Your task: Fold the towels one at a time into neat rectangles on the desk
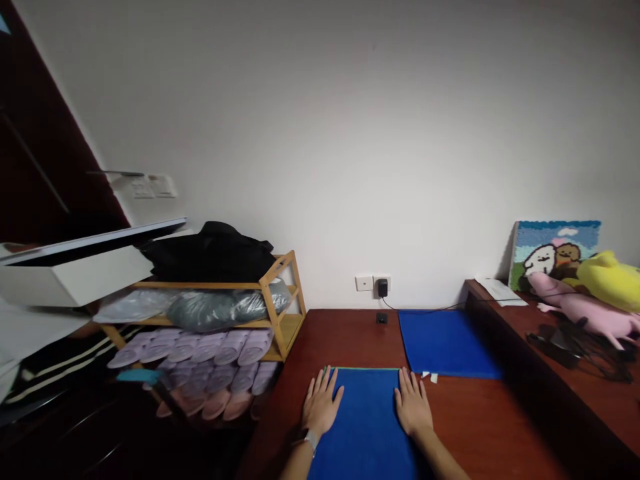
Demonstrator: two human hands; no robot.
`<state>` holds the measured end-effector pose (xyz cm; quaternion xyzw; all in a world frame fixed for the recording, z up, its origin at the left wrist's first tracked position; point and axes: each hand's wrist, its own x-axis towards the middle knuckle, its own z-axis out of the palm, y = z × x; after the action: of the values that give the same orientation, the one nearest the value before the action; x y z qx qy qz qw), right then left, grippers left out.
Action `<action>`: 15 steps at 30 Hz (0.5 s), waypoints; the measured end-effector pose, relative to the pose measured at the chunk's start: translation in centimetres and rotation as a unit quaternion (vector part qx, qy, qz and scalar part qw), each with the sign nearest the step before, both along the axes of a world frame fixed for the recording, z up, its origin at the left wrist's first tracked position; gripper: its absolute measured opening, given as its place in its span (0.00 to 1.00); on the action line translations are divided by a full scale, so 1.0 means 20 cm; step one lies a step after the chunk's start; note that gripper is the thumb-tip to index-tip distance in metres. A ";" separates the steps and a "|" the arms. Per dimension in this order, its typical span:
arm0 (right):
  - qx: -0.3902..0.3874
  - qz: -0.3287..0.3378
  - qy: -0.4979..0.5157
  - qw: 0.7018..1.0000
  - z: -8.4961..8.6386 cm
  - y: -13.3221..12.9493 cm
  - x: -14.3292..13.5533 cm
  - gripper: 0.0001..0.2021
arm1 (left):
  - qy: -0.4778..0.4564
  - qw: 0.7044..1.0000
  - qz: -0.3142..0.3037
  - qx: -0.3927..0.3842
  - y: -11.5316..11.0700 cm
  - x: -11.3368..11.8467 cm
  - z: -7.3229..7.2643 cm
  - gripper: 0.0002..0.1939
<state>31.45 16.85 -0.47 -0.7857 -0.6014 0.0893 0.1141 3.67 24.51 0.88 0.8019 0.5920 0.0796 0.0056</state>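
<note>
A blue cloth (367,420) lies flat on the reddish-brown wooden table, its far edge trimmed in green. My left hand (323,402) rests palm down over the cloth's left edge near the far corner, fingers stretched forward; a watch circles that wrist. Across from it, my right hand (413,402) presses flat on the right edge by the other far corner, its fingers extended too. Beyond and to the right, a second blue cloth (447,343) is spread on the table, with small white tags (430,377) at its near edge. The first cloth's near end runs out of view.
A black adapter (383,288) is plugged into the wall, its cable trailing right. On the raised right-hand surface sit a pink plush toy (585,310), a yellow plush toy (613,280) and a fluffy picture (557,243). At left stands a wooden rack (283,320) of slippers (215,347).
</note>
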 end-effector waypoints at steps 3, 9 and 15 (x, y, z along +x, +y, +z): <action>-0.013 -0.006 0.003 1.000 0.01 -0.03 0.00 0.33 | 0.011 1.000 -0.003 0.009 0.01 -0.02 -0.01 0.32; -0.016 0.006 -0.001 1.000 0.01 -0.07 -0.01 0.34 | -0.021 0.996 -0.048 0.073 -0.06 0.17 0.02 0.31; -0.024 0.010 -0.022 0.999 0.01 -0.07 -0.01 0.33 | -0.063 0.988 -0.140 0.002 -0.30 0.63 -0.07 0.30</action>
<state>31.15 15.48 -0.20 -0.7842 -0.6090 0.0875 0.0810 16.23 18.56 -0.50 0.8701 0.4725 0.1298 0.0529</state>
